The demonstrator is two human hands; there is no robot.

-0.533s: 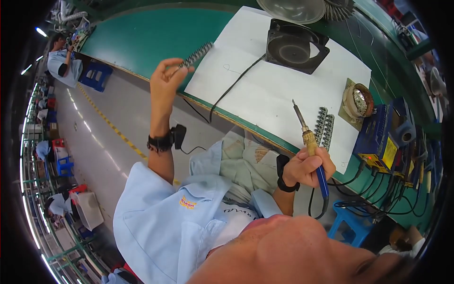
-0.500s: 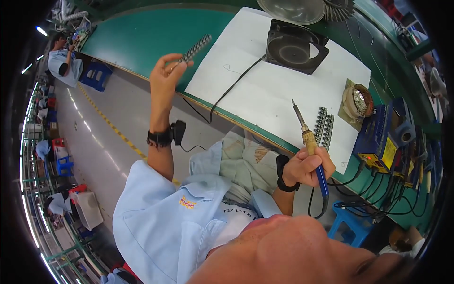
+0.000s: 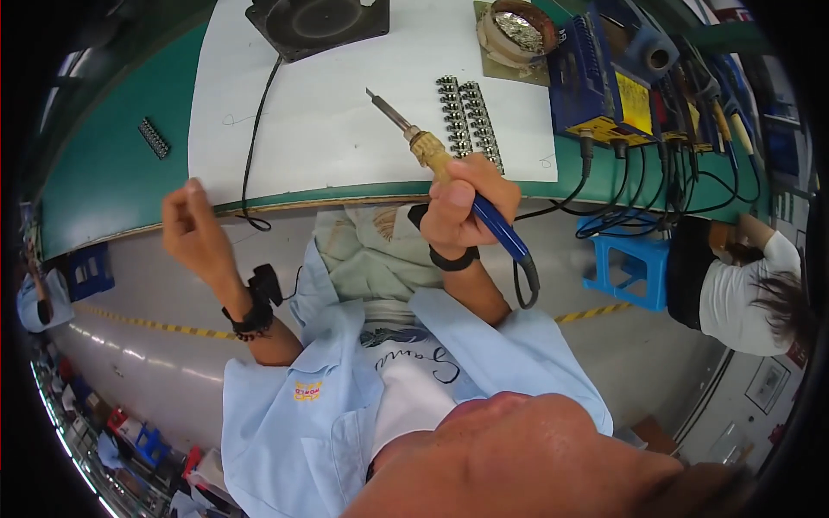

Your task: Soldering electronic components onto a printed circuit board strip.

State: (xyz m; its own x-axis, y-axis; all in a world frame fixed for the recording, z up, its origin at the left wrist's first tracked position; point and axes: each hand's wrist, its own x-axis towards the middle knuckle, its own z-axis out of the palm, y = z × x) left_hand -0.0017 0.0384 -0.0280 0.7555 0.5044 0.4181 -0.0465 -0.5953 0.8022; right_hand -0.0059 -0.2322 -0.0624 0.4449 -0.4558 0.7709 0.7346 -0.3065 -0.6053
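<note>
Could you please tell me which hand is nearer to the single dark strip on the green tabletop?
Left. The left hand is by the table's front edge, on the near side of the strip. The right hand, gripping the soldering iron, is well to the strip's right.

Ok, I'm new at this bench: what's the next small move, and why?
Perhaps pick up one of the paired strips from the white paper: the left hand looks empty, the right hand holds the soldering iron, and a third strip lies apart.

The right grip (image 3: pixel 469 203) partly hides the soldering iron (image 3: pixel 429 152).
</note>
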